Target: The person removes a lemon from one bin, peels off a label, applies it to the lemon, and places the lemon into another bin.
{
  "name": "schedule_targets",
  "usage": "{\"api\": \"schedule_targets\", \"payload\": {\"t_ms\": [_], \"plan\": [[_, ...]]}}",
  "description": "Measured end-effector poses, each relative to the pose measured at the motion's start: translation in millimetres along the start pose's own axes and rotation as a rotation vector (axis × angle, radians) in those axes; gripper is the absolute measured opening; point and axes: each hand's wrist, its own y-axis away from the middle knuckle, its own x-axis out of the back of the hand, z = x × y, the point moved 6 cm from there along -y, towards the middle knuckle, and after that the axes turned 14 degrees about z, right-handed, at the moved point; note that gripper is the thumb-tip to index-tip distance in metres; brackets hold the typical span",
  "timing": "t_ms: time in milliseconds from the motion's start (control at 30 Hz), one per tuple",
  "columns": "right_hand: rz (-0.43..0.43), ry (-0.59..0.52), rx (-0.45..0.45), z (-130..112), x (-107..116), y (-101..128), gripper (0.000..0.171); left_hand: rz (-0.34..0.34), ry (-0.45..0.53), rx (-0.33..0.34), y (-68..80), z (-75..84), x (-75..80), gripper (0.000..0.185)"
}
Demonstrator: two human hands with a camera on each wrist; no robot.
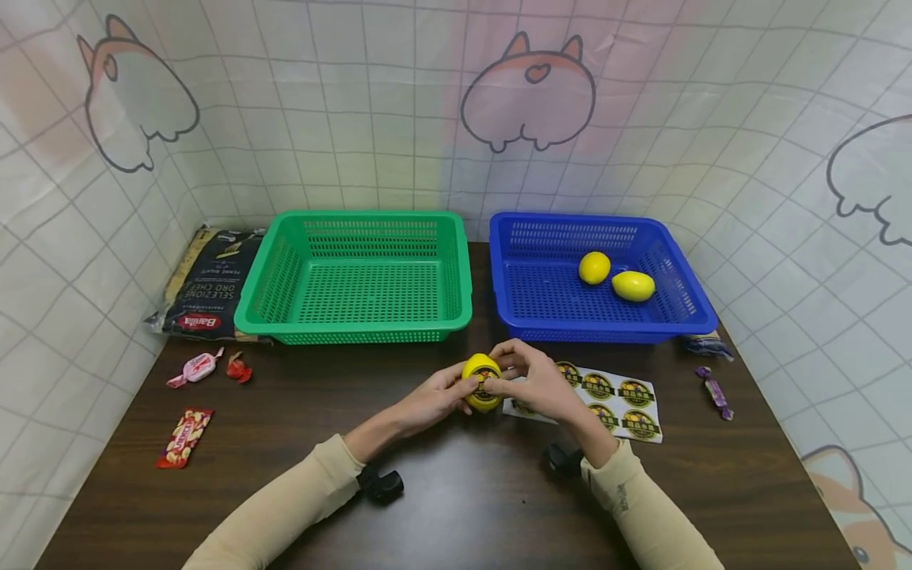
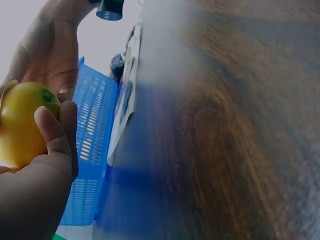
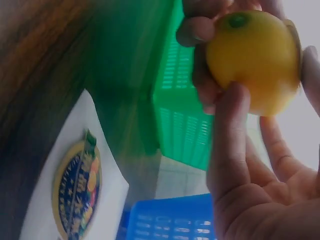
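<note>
A yellow lemon (image 1: pixel 482 402) is held between both hands above the table, with a round dark label sticker (image 1: pixel 488 372) on the side facing up. My left hand (image 1: pixel 431 400) grips the lemon from the left, its thumb at the sticker's edge. From the right, my right hand (image 1: pixel 536 383) holds the same lemon, thumb on the sticker and fingers behind the fruit. A thin rim of the sticker shows side-on in the right wrist view. Under and beside the right hand lies a white sheet of round stickers (image 1: pixel 618 402).
Behind stand a green basket (image 1: pixel 354 326) and a blue basket (image 1: pixel 591 326) holding two lemons (image 1: pixel 632 286). A pasta bag (image 1: pixel 214 281) lies at far left. Wrapped candies (image 1: pixel 195 369) and a red snack packet (image 1: pixel 185 438) lie left, a purple candy (image 1: pixel 714 393) right.
</note>
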Motion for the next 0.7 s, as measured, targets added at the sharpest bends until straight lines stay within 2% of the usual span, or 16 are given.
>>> {"api": "schedule_targets", "payload": {"t_ms": [233,533,700], "plan": [[-0.013,-0.165,0.007,2,3,1,0.040,-0.026,0.037,-0.043,4.4,6.0,-1.1,0.057],[-0.008,-0.249,0.054,-1,8,3,0.041,-0.054,0.090,-0.070,7.2,12.7,-0.9,0.058],[-0.035,-0.270,0.088,-1,8,4,0.046,-0.046,0.083,-0.047,9.1,14.4,-0.4,0.063]]}}
